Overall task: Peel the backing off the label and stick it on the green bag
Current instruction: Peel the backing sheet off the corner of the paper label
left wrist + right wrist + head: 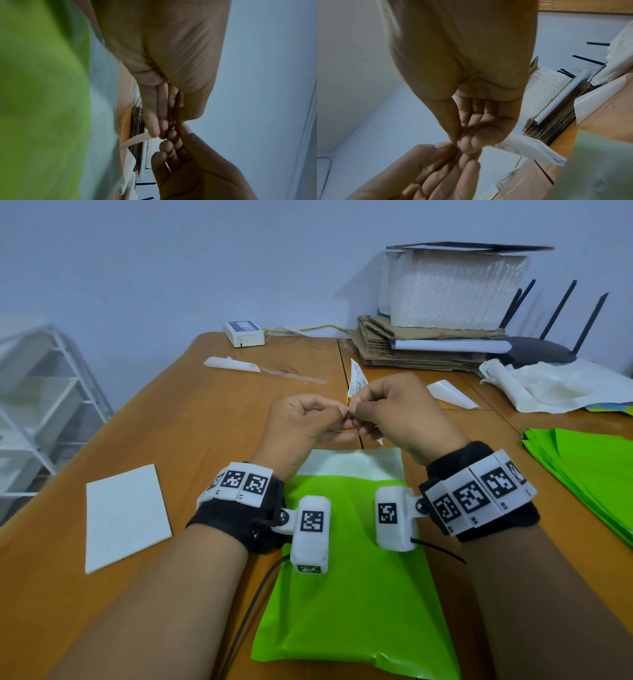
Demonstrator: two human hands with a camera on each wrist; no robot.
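Bag (356,594) flat on table (191,419), nearest; both hands (301,422) (404,412) above its far end; sheet (126,515) left; bag stack (589,474) right

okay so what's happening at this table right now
A person holds a printed label up above the table, both hands pinching its near corner: left hand and right hand work fingertip to fingertip, apparently starting the backing. The green bag lies flat below the wrists, no label on it yet.

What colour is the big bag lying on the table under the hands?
Bright green, with a pale flap at its far end. The green plastic bag shows best in the head view.
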